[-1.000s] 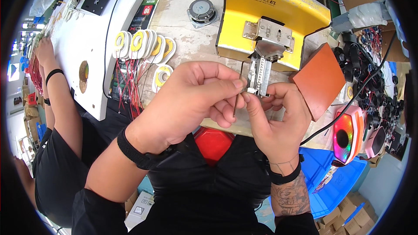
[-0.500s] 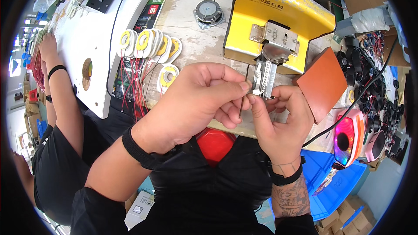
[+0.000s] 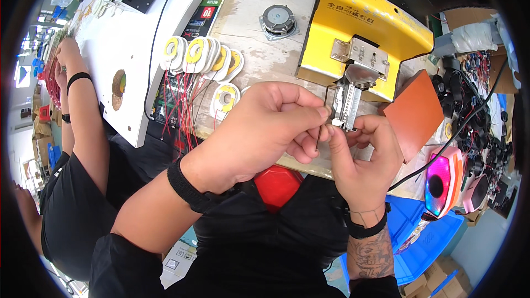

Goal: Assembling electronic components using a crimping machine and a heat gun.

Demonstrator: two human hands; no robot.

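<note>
The left hand (image 3: 259, 127) pinches a thin bent metal rod (image 3: 326, 97) just left of the feeder track (image 3: 348, 100) on the yellow machine (image 3: 361, 26). The right hand (image 3: 364, 157) curls at the track's front end; its grip is partly hidden, so I cannot tell what it holds. The worktop's (image 3: 245, 8) near edge passes beneath both hands; an orange-brown block (image 3: 415, 115) hems in the right. A gap parts the speaker (image 3: 278, 19) from the machine.

The hex key (image 3: 318, 138) looks smooth metal; the screw feeder (image 3: 393, 34) at one o'clock, scuffed painted metal; the crate (image 3: 438, 241) at four o'clock, smooth plastic.
</note>
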